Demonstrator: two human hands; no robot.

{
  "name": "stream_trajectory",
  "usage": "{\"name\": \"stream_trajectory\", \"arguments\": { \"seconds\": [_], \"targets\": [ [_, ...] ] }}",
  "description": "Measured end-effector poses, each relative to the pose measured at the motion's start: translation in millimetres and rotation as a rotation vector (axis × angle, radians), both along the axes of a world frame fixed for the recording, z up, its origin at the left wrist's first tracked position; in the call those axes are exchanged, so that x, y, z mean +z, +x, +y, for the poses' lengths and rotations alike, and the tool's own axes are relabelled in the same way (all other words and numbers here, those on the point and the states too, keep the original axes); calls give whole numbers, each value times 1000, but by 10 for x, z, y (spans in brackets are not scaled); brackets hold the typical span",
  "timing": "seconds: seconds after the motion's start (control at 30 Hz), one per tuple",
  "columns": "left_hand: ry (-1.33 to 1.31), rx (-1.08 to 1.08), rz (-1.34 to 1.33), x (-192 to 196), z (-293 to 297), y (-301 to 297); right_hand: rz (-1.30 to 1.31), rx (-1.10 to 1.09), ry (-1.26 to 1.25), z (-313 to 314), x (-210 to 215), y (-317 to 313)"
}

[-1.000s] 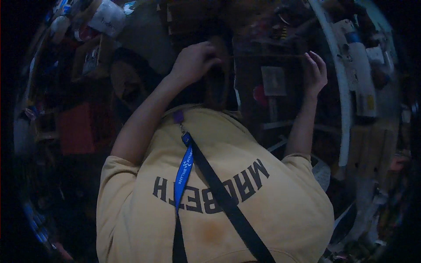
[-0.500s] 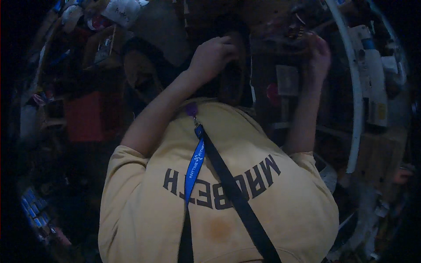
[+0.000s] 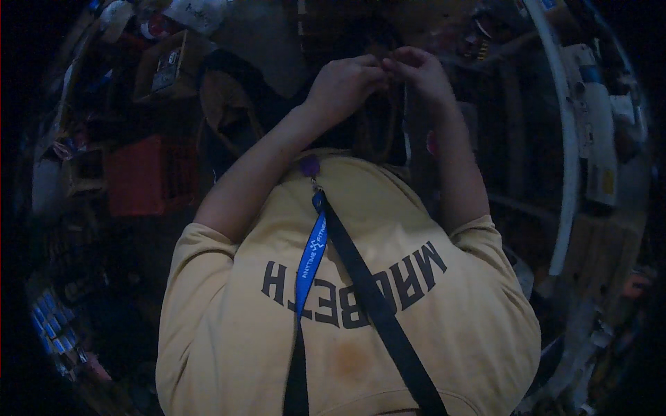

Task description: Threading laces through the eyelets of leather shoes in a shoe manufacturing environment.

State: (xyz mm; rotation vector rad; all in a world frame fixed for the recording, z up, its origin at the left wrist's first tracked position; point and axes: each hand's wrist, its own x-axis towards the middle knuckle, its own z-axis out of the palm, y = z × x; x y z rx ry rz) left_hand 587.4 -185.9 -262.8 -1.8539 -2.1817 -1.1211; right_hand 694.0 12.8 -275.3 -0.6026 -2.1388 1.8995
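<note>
My left hand (image 3: 343,84) and my right hand (image 3: 420,72) are raised in front of my chest, fingers curled. Their fingertips meet at one spot between them. The light is too dim to show whether anything small is pinched there. Below the hands is my yellow shirt (image 3: 361,312) with dark lettering. A blue lanyard (image 3: 311,256) and a black strap (image 3: 368,298) hang across it. A small purple tag (image 3: 309,166) sits at the top of the lanyard.
A red box (image 3: 142,177) stands at the left beside a brown cardboard box (image 3: 170,66) and a dark bag (image 3: 229,104). A long white pipe (image 3: 565,139) curves down the right side past cluttered shelves. Blue packets (image 3: 48,326) lie at the lower left.
My right hand was apart at the right with its fingers spread; it has swung left and closed against my left hand. My left hand has shifted slightly right.
</note>
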Motion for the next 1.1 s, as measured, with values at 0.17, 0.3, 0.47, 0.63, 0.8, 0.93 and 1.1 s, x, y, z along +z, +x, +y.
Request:
{"name": "stream_trajectory", "arguments": {
  "seconds": [0.17,0.3,0.47,0.63,0.8,0.93,1.1],
  "targets": [
    [30,-2,-21,-17,36,-5,8,127,12,126,-74,-83],
    [22,4,-27,25,28,-4,-56,157,-58,183,-73,-93],
    [-37,30,-140,87,67,-28,-85,292,197,203,69,-114],
    [-69,-28,-209,112,138,-90,-150,342,134,371,-187,-141],
    [-144,6,-148,105,169,-157,-165,321,144,455,-297,-181],
    [-240,-6,-331,38,192,-250,-82,80,112,456,-426,-108],
    [-430,-52,-686,-53,219,-395,135,-155,603,-78,-2,342]
  ]
}}
